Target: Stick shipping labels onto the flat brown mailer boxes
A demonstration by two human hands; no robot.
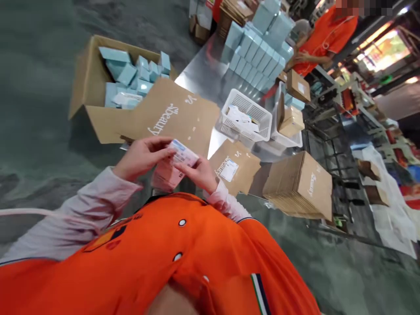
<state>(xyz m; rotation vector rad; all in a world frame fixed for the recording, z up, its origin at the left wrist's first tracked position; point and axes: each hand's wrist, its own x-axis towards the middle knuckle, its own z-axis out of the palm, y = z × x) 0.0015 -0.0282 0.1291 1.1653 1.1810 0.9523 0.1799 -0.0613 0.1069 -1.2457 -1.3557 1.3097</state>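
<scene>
Gripping printed labels [183, 154] between two hands works best with light pressure at the edges, so that the print stays readable and the corners don't curl. The left hand [141, 158] has its fingers closed on the near-left end of the labels, thumb and forefinger pinching there; the right hand [201, 174] has its thumb laid across the lower edge, with its other fingers mostly hidden underneath, so I can't tell how firmly they curl. A pinkish length of paper [166, 176] hangs just below the labels, in front of the orange shirt [197, 245]; it may be joined to them, though blur makes that hard to say. Better to let it hang free than to crease it against the body. Steady, matched hands would suit such thin paper, since a one-sided tug could skew or tear it. Just beyond the hands lies a large cardboard flap [183, 114] with white lettering, and to its right a smaller cardboard piece [244, 175] bears a white label [229, 169]. Holding the labels clear of the cardboard edges would help avoid snagging, and angling the printed face towards the eyes would make it easier to check.
</scene>
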